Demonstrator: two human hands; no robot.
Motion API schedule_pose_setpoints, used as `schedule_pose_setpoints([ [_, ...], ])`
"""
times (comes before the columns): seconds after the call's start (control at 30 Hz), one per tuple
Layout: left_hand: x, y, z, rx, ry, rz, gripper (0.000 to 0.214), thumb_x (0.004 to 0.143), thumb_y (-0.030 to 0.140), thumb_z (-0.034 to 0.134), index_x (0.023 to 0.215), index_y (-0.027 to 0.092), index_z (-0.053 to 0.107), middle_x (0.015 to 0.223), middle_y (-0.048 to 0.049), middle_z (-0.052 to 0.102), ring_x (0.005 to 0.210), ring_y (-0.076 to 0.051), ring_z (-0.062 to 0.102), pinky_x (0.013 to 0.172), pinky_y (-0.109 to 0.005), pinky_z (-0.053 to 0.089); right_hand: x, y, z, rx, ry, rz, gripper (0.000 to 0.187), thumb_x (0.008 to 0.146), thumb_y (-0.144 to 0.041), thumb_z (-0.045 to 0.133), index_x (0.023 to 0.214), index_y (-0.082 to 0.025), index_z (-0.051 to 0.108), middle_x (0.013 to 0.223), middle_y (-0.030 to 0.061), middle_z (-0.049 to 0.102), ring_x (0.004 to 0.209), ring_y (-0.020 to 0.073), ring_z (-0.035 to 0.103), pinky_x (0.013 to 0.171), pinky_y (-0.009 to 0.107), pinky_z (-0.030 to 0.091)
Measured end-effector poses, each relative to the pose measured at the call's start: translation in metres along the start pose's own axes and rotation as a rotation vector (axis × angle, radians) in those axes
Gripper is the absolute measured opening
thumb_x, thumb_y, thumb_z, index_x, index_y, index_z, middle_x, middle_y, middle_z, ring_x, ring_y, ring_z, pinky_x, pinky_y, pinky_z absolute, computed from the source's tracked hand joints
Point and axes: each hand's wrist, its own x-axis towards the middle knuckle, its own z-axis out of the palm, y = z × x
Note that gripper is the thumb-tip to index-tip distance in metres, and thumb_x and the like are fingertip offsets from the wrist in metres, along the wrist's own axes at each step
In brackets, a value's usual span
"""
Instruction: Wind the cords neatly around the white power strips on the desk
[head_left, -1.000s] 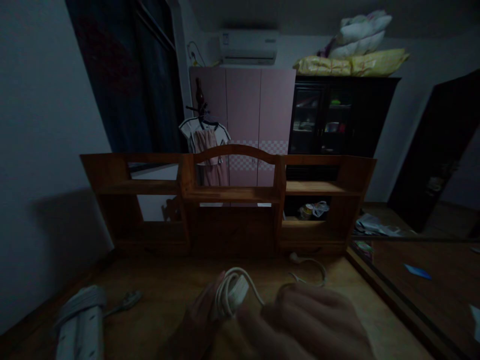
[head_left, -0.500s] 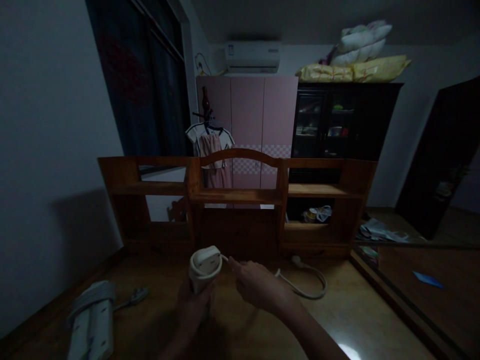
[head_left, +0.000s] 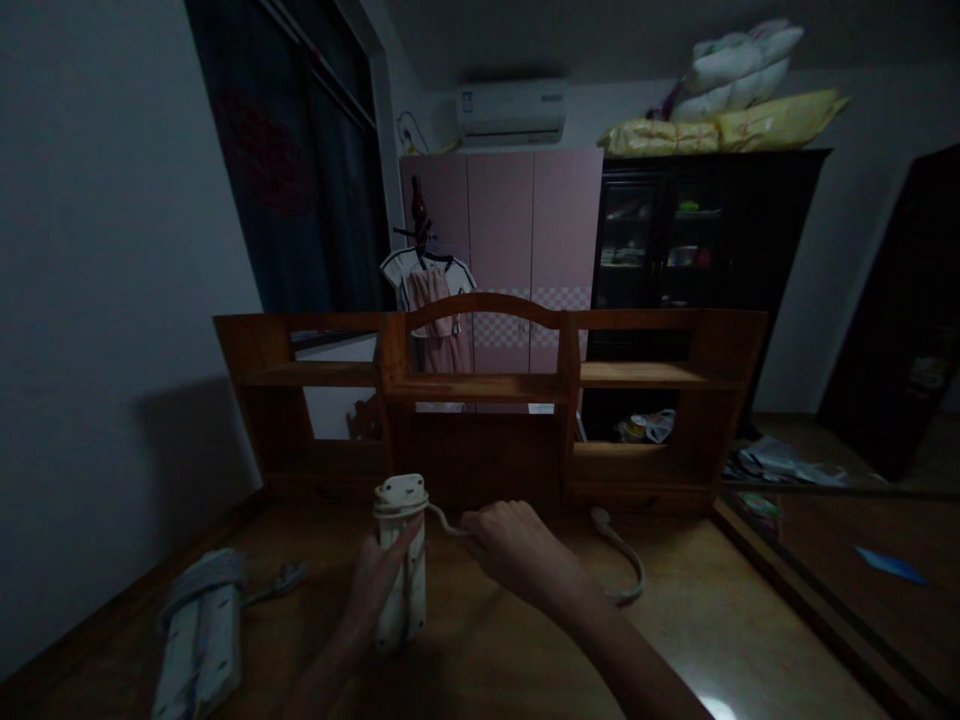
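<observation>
My left hand (head_left: 379, 575) is closed round a white power strip (head_left: 403, 600), held up with its upper end tilted away. White cord (head_left: 401, 508) is wound round that upper end. From the winding the cord runs right to my right hand (head_left: 508, 540), which is closed on it. Beyond my right forearm, the cord's free end curves over the tabletop, with its plug (head_left: 600, 517) near the shelf. At the left lies a second power strip (head_left: 199, 640), wrapped in its grey cord, its plug (head_left: 289, 577) pointing right.
A wooden shelf unit (head_left: 480, 388) stands along the table's back edge. The wooden tabletop (head_left: 667, 650) ends in a raised edge at the right. A wall (head_left: 97, 400) borders the left side. Papers (head_left: 780, 462) lie on the floor beyond.
The power strip has turned so its long underside faces me. My right hand has drawn the cord slightly down and right. The plug end has shifted a little, and the view has moved slightly.
</observation>
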Motion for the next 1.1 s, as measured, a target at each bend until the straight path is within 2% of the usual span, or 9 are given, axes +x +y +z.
schedule_pose_setpoints([
  [0.13, 0.013, 0.003, 0.003, 0.066, 0.001, 0.069, 0.057, 0.068, 0.054, 0.068, 0.109, 0.014, 0.06, 0.097, -0.0111, 0.07, 0.086, -0.025, 0.067, 0.073, -0.032, 0.051, -0.001, -0.004, 0.007, -0.026, -0.023, -0.03, 0.018, 0.095, -0.017, 0.044, 0.091, -0.017, 0.062, 0.084, 0.0068, 0.069, 0.077, 0.0207, 0.067, 0.063, 0.027, 0.041],
  [0.27, 0.021, 0.003, 0.021, 0.137, -0.029, 0.177, 0.055, 0.067, 0.046, 0.07, 0.109, 0.013, 0.057, 0.103, -0.0128, 0.068, 0.092, -0.025, 0.066, 0.078, -0.032, 0.051, -0.001, -0.011, 0.01, -0.031, -0.029, -0.066, 0.018, 0.091, -0.012, 0.045, 0.091, -0.015, 0.063, 0.083, 0.0076, 0.068, 0.076, 0.0214, 0.066, 0.063, 0.028, 0.041],
  [0.4, 0.012, 0.003, 0.04, 0.193, -0.162, 0.259, 0.058, 0.065, 0.033, 0.07, 0.116, 0.015, 0.05, 0.108, -0.0113, 0.066, 0.096, -0.023, 0.065, 0.08, -0.03, 0.05, 0.0, -0.012, 0.007, -0.04, -0.037, -0.066, 0.015, 0.086, -0.009, 0.048, 0.087, -0.014, 0.063, 0.083, 0.0089, 0.068, 0.075, 0.0215, 0.066, 0.06, 0.027, 0.039],
  [0.5, -0.004, 0.008, 0.047, 0.242, -0.3, 0.352, 0.059, 0.063, 0.031, 0.072, 0.117, 0.02, 0.05, 0.107, -0.0074, 0.067, 0.094, -0.022, 0.065, 0.076, -0.029, 0.05, -0.001, -0.001, 0.001, -0.001, -0.001, -0.062, 0.014, 0.088, -0.018, 0.052, 0.081, -0.016, 0.064, 0.083, 0.0077, 0.068, 0.075, 0.02, 0.066, 0.059, 0.026, 0.036],
  [0.63, -0.029, 0.012, 0.051, 0.42, -0.383, 0.526, 0.044, 0.072, 0.037, 0.068, 0.111, 0.023, 0.053, 0.103, -0.0075, 0.066, 0.089, -0.023, 0.065, 0.073, -0.03, 0.05, -0.004, 0.026, -0.008, 0.199, 0.074, -0.034, 0.011, 0.083, -0.03, 0.066, 0.083, -0.02, 0.067, 0.078, 0.0013, 0.067, 0.073, 0.015, 0.062, 0.057, 0.023, 0.031],
  [0.77, -0.046, 0.008, 0.051, 0.566, -0.424, 0.603, 0.049, 0.076, 0.047, 0.065, 0.117, 0.024, 0.051, 0.103, -0.0085, 0.067, 0.085, -0.023, 0.067, 0.07, -0.03, 0.05, -0.002, 0.052, -0.002, 0.467, 0.041, -0.034, 0.024, 0.072, -0.039, 0.077, 0.076, -0.018, 0.065, 0.069, -0.0033, 0.061, 0.065, 0.0104, 0.056, 0.053, 0.019, 0.029],
  [0.87, -0.051, 0.001, 0.051, 0.613, -0.458, 0.715, 0.045, 0.08, 0.046, 0.061, 0.116, 0.021, 0.052, 0.097, -0.0097, 0.068, 0.082, -0.023, 0.067, 0.069, -0.029, 0.051, 0.003, 0.065, 0.009, 0.639, -0.005, -0.07, 0.031, 0.066, -0.039, 0.081, 0.074, -0.016, 0.063, 0.066, -0.0048, 0.057, 0.063, 0.0091, 0.053, 0.051, 0.017, 0.03],
  [1.0, -0.054, -0.012, 0.052, 0.593, -0.459, 0.922, 0.03, 0.083, 0.038, 0.059, 0.107, 0.019, 0.059, 0.089, -0.0086, 0.068, 0.078, -0.021, 0.067, 0.065, -0.027, 0.052, 0.009, 0.076, 0.025, 0.93, -0.184, -0.099, 0.041, 0.063, -0.041, 0.081, 0.087, -0.015, 0.062, 0.071, -0.0036, 0.059, 0.064, 0.01, 0.054, 0.053, 0.017, 0.037],
  [1.1, -0.056, -0.021, 0.052, 0.586, -0.496, 1.056, 0.034, 0.085, 0.036, 0.058, 0.113, 0.017, 0.056, 0.099, -0.0116, 0.068, 0.089, -0.023, 0.066, 0.077, -0.031, 0.053, 0.014, 0.084, 0.041, 1.118, -0.347, -0.076, 0.048, 0.059, -0.042, 0.083, 0.092, -0.015, 0.06, 0.071, -0.0028, 0.061, 0.062, 0.0101, 0.055, 0.053, 0.017, 0.037],
])
